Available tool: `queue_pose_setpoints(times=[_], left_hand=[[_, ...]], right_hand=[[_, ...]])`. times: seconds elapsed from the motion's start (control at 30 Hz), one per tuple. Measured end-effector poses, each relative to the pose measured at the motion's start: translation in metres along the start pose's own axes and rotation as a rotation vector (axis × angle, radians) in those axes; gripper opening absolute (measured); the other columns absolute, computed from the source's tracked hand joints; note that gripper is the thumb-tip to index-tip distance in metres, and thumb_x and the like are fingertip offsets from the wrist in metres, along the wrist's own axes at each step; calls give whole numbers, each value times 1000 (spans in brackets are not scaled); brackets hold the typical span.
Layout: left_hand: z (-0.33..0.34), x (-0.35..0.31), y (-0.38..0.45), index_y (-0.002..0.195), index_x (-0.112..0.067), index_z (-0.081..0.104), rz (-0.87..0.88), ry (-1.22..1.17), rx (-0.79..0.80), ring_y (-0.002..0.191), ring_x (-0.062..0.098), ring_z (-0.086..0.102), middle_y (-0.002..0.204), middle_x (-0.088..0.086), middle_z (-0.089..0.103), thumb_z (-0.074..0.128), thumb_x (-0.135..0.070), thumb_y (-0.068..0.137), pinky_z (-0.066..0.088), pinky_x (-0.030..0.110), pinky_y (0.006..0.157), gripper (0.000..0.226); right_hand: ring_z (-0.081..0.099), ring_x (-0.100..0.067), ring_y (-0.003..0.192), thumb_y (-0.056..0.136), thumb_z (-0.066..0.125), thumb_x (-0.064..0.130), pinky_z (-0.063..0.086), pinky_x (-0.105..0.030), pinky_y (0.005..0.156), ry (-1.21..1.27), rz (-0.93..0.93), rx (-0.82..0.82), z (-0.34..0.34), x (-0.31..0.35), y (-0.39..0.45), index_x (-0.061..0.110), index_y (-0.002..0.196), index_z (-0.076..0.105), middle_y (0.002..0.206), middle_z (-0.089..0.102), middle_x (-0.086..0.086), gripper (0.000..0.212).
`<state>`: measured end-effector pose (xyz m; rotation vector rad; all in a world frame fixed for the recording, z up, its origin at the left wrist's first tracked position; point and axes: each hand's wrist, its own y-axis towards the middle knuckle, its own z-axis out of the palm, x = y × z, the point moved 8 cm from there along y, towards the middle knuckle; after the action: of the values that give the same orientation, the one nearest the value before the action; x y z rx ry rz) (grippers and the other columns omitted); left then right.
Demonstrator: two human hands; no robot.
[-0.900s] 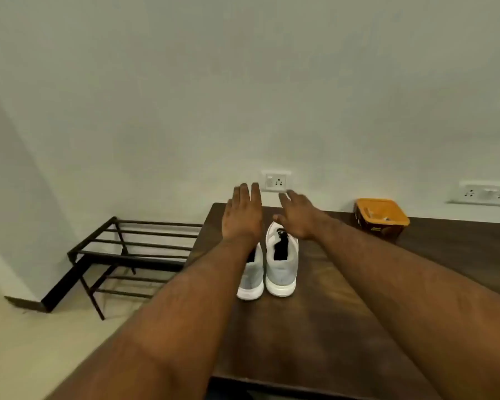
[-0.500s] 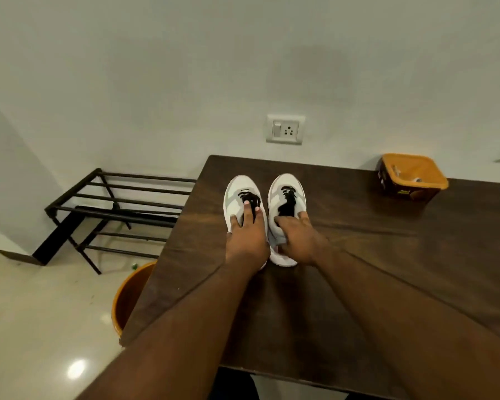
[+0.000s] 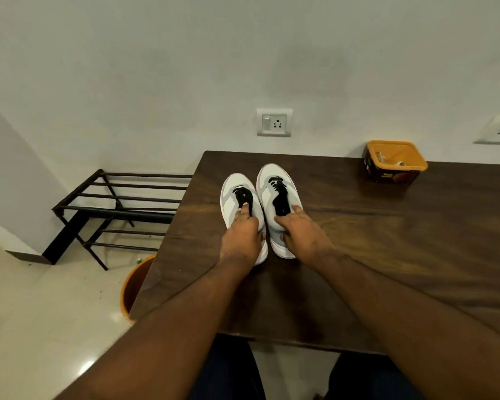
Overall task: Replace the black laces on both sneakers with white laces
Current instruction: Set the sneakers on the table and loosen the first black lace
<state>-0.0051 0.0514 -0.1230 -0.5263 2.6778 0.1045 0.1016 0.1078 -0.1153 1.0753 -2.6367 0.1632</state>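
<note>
Two white and grey sneakers stand side by side, toes towards the wall, on a dark wooden table (image 3: 387,226). Both carry black laces (image 3: 241,196). My left hand (image 3: 241,241) grips the heel end of the left sneaker (image 3: 230,194), one finger stretched onto its laces. My right hand (image 3: 303,235) holds the heel end of the right sneaker (image 3: 267,183), with a finger beside its black tongue. The hands hide both heels.
An orange tub (image 3: 394,163) with something white inside sits at the table's back right. Left of the table stand a black metal shoe rack (image 3: 122,203) and an orange bucket (image 3: 136,284) on the floor. A wall socket (image 3: 274,122) is behind the sneakers.
My hands came down from above the sneakers and took hold of their heel ends. The view tilted downward, showing more table and floor.
</note>
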Motion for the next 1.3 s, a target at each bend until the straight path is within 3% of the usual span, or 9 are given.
queue_pose_setpoints(times=[0.17,0.37,0.6,0.7,0.8,0.9,1.03,1.23,1.3], left_hand=[[-5,-34,-80,116,-3,61,73,-76,-51,127,31,49,154,6,37,57,-27,96,47,44,95,32],[23,-66,-157,112,-5,63,176,14,4,110,32,57,137,7,52,56,-26,95,51,42,84,28],[49,-65,-177,123,-9,60,270,92,130,130,24,46,150,3,41,56,-36,96,43,36,94,39],[33,-63,-169,93,-12,70,258,85,134,100,26,62,108,3,65,57,-56,86,50,36,76,46],[3,-70,-158,71,-13,64,157,47,-32,78,24,64,71,1,66,52,-62,85,47,31,67,52],[4,-78,-151,82,-18,57,-37,102,69,97,26,64,93,3,69,52,-62,86,41,38,88,44],[31,-84,-149,87,-23,58,-143,240,259,90,20,58,84,-4,62,53,-79,73,22,44,102,58],[32,-79,-140,97,-22,53,-220,31,250,105,26,61,99,2,65,68,-48,79,23,39,99,34],[20,-76,-133,95,-24,49,-177,20,188,110,26,58,108,2,65,70,-45,79,25,35,92,33]], right_hand=[[13,-23,149,96,51,11,30,-30,110,36,16,-104,-25,7,-99,17,138,49,129,59,-6,43],[20,-24,147,98,48,14,31,-29,107,-10,33,-40,-8,10,-194,15,132,51,126,59,-6,34],[25,-27,144,95,51,12,29,-29,107,22,51,35,24,1,-215,10,131,50,126,58,-11,37],[48,-31,124,83,70,17,31,-28,100,116,-37,121,16,-2,-208,1,114,61,118,61,-15,35],[58,-24,113,80,76,19,39,-22,95,302,-15,-99,-17,-14,-208,4,105,72,117,65,-13,29],[59,-18,103,83,70,9,36,-10,88,451,185,-364,-30,-48,-205,5,102,73,109,68,-10,19],[63,-23,101,83,65,2,47,-28,91,572,422,-266,4,-71,-193,9,107,69,110,69,-9,26],[59,-20,83,76,67,-10,52,-39,85,653,441,-204,-9,-81,-178,11,99,65,83,63,-3,31],[60,-22,88,75,68,-10,51,-38,87,572,358,-139,-21,-79,-166,10,103,65,91,65,-6,35]])
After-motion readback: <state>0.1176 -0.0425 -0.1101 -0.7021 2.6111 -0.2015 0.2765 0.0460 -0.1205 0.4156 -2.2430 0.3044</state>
